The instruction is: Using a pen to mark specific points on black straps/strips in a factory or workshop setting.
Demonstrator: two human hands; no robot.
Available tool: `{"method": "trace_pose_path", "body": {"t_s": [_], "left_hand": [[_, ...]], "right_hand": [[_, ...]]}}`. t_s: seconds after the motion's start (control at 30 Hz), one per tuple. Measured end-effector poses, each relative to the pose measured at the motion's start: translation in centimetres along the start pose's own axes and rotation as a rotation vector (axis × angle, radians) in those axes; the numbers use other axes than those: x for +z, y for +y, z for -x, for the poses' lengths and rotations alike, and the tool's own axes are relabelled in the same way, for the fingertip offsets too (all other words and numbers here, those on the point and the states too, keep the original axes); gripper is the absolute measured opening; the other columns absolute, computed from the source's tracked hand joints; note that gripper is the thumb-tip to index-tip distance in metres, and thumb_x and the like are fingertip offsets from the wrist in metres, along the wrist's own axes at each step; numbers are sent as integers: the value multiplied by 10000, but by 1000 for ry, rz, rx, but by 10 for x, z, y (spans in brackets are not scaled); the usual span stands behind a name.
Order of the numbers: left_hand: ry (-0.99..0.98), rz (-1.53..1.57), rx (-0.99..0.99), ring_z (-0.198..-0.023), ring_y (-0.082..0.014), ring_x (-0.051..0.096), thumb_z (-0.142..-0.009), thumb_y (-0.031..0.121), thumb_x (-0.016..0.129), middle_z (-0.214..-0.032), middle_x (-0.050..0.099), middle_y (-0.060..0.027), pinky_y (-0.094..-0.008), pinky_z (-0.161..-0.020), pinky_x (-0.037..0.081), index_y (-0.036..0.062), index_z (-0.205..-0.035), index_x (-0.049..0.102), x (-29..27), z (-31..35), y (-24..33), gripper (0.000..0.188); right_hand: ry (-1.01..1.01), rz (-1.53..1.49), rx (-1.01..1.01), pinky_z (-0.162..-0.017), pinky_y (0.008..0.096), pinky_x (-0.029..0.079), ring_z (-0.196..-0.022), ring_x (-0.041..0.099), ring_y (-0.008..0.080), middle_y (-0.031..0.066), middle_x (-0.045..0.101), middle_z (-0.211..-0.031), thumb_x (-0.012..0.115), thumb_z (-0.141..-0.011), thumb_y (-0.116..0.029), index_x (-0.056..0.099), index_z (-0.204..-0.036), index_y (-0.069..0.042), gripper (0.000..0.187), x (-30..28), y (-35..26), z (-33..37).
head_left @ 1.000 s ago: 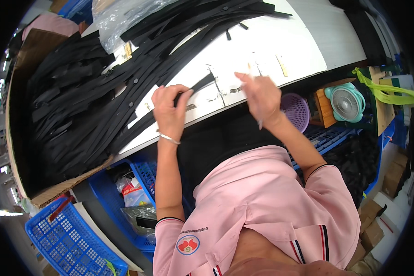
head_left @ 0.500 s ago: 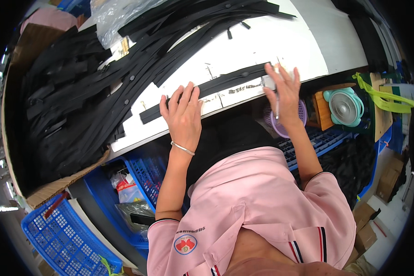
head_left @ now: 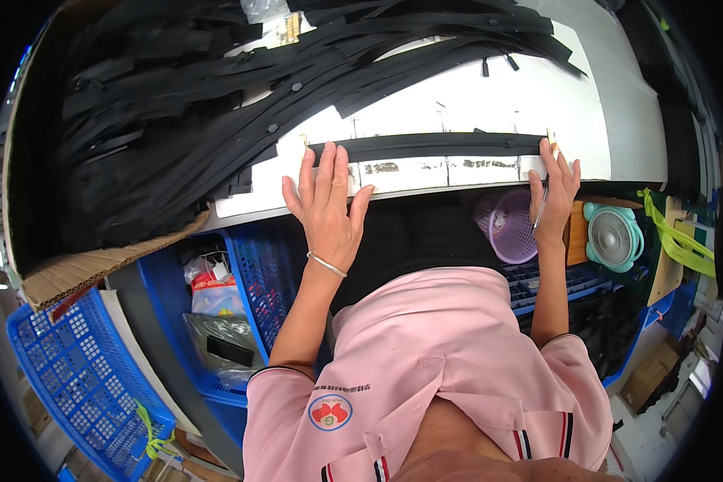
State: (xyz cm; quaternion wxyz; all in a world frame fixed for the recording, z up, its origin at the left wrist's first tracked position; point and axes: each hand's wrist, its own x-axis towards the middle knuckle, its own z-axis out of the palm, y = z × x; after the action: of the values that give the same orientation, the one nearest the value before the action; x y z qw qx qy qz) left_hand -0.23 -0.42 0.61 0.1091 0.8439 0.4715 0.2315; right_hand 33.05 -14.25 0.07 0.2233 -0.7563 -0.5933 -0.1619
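Along the front edge of the white table (head_left: pixel 474 104), black strip (head_left: pixel 434 147) stretched flat, left hand (head_left: pixel 327 205) open with fingers spread pressing one end, right hand (head_left: pixel 551 193) pinning the other while gripping a pen (head_left: pixel 540 210), black strip pile (head_left: pixel 161 112) behind.

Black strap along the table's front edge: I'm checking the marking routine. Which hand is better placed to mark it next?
Probably the right hand: it holds a thin pen-like tool and rests at the black strap's right end. The left hand lies flat, fingers spread, pinning the left end, with no tool.
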Motion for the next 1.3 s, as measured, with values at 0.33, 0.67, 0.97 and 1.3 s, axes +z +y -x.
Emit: {"method": "trace_pose_path", "body": {"t_s": [0.33,0.67,0.97,1.3], "left_hand": [[78,-15,20,-1473,-294,407,-916,291,742,-1506,563,-62,-524,-1207,141,94,-1467,576,6,1,-7,607],[126,0,32,-1446,-303,442,-901,351,751,-1467,593,-68,-565,-1189,150,66,-1412,620,10,0,-6,600],[139,14,27,-1443,-300,439,-905,363,741,-1460,596,-63,-565,-1190,144,62,-1393,636,11,1,-8,583],[143,8,22,-1441,-293,441,-906,362,737,-1450,602,-62,-564,-1191,142,61,-1385,644,12,1,-8,574]], "right_hand": [[-91,-917,372,-897,294,543,-950,710,165,122,751,-1128,571,-1067,-151,618,-1331,-22,297,-10,-94,-61],[-278,-1201,296,-586,220,478,-684,610,47,36,698,-810,693,-986,-106,727,-1047,23,147,64,-190,-90],[-267,-986,150,-627,232,525,-741,681,98,58,748,-1010,666,-996,-62,735,-1039,56,143,65,-190,-88],[-314,-1087,165,-546,248,473,-629,647,100,79,754,-892,683,-960,-50,709,-907,71,135,62,-187,-90]]}}
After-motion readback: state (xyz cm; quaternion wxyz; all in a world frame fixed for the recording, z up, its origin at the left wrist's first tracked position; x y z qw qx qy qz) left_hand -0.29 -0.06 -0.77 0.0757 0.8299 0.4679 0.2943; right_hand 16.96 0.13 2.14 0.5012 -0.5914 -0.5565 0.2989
